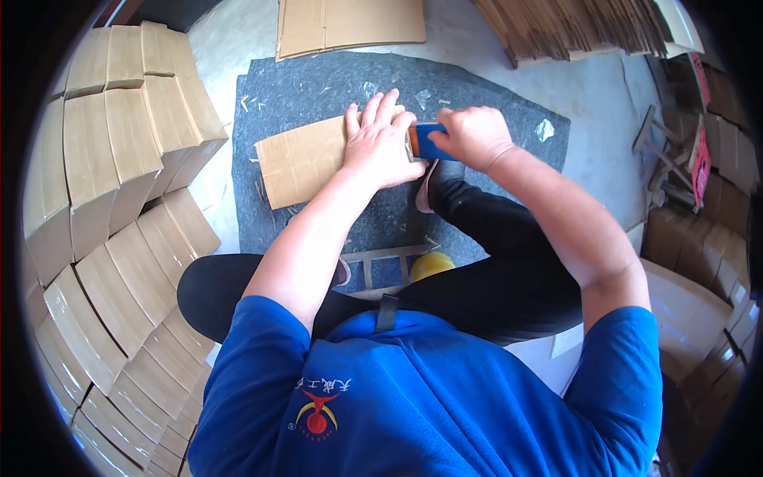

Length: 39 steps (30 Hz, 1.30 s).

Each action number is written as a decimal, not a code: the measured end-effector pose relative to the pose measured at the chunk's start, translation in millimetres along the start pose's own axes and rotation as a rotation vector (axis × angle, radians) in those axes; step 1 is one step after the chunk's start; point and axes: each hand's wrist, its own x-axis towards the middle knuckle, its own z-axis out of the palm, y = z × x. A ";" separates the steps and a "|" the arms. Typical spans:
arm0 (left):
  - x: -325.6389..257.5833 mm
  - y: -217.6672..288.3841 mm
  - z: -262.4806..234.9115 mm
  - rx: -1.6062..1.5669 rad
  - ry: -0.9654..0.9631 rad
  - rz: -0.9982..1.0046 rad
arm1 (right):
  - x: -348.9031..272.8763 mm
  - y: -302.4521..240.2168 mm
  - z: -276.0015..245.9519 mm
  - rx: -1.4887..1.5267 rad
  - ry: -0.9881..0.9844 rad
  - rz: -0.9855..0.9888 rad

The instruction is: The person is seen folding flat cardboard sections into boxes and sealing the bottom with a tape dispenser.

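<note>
On the cardboard (pixel 302 159), the left hand (pixel 377 149) lies spread.

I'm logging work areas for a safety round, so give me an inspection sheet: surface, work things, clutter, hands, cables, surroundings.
Surface: dark grey mat on a pale floor.
Work things: cardboard piece on the mat; blue tool at its right end.
Clutter: pale slivers and a crumpled shiny scrap on the mat.
Hands: left hand spread on the cardboard piece; right hand gripping the blue tool.
Cables: nothing seen.
Surroundings: stacked cardboard boxes at left; flat cardboard beyond the mat; cardboard pile at upper right.
</note>
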 end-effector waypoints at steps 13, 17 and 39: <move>-5.7 -39.2 13.3 -0.415 0.289 0.245 | 17.6 -32.6 94.9 -0.017 -0.263 0.009; -29.8 -19.0 25.7 -0.262 0.671 0.192 | 18.3 -28.2 111.0 -0.126 -0.374 -0.050; -108.2 -36.5 47.4 -0.016 0.425 -0.181 | 17.2 -33.5 22.5 0.163 -0.313 0.112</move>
